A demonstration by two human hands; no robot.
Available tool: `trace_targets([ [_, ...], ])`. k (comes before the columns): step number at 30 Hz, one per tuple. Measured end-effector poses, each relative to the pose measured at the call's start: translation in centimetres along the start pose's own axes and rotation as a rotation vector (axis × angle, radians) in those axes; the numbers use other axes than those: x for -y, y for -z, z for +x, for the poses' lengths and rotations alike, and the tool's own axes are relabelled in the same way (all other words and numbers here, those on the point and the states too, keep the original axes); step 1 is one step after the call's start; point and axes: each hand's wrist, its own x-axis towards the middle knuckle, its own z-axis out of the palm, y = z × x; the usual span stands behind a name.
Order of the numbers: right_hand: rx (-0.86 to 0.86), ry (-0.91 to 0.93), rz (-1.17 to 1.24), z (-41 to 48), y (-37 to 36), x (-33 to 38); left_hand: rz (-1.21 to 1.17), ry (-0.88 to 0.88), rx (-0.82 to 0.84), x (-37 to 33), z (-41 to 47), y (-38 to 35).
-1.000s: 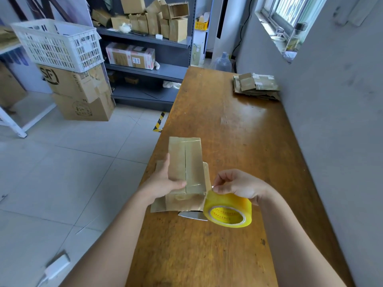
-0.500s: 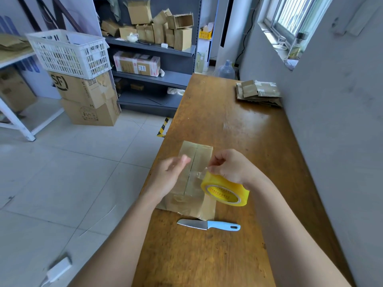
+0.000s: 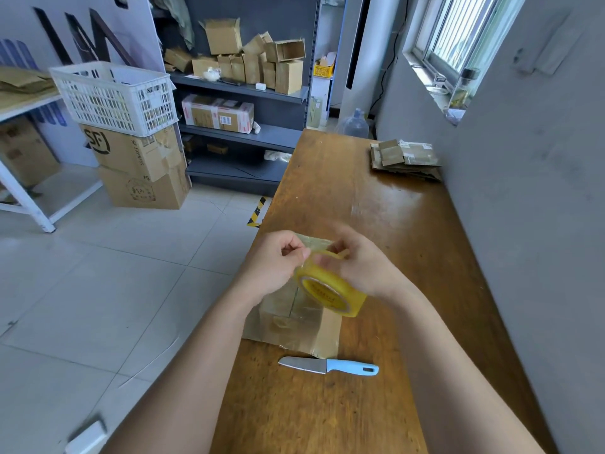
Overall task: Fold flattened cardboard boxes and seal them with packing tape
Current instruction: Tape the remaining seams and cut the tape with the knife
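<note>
- The right hand [image 3: 357, 267] grips a roll of yellow packing tape [image 3: 330, 290], fingers curled over its top. The fingers are motion-blurred, so how they sit cannot be made out.
- The left hand [image 3: 275, 267] is curled, thumb and forefinger pinching at the roll's upper left rim. No loose tape end can be made out between them.
- The roll is tilted above a flat brown cardboard box [image 3: 294, 326], its open core facing the camera.
- The box lies on the brown wooden bench [image 3: 376, 224] near its left edge. Hands and roll cover its middle, and only the glossy near flaps and a far corner show.
- A small knife with a pale blue handle [image 3: 329, 366] lies just beside the box's near edge.
- A stack of flattened cardboard pieces [image 3: 406, 157] sits by the wall, well apart.
</note>
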Motion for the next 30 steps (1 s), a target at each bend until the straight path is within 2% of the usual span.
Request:
trace_targets([
  [2,0.057,-0.08,0.087,0.0,0.3,-0.2,-0.001,0.001,-0.001,-0.3,0.2,0.5],
  [5,0.143,-0.075,0.149,-0.4,1.2,-0.2,-0.034,0.033,-0.044,-0.5,0.5,1.6],
  [9,0.042,-0.016,0.248,-0.8,1.5,-0.6,-0.087,0.084,-0.037,-0.4,0.6,2.5],
  [12,-0.017,-0.017,0.146,-0.8,1.5,-0.6,-0.096,0.127,-0.052,0.0,0.6,2.7],
  [17,-0.089,-0.085,-0.164,-0.6,1.0,-1.4,-0.021,0.188,-0.071,1.2,0.7,2.7],
  [25,-0.102,-0.159,-0.348,-0.9,0.6,-3.1,0.08,0.237,-0.125,2.7,0.4,2.6],
  [30,-0.057,-0.159,-0.274,-0.9,0.1,-3.9,0.134,0.284,-0.127,4.2,0.2,2.3],
])
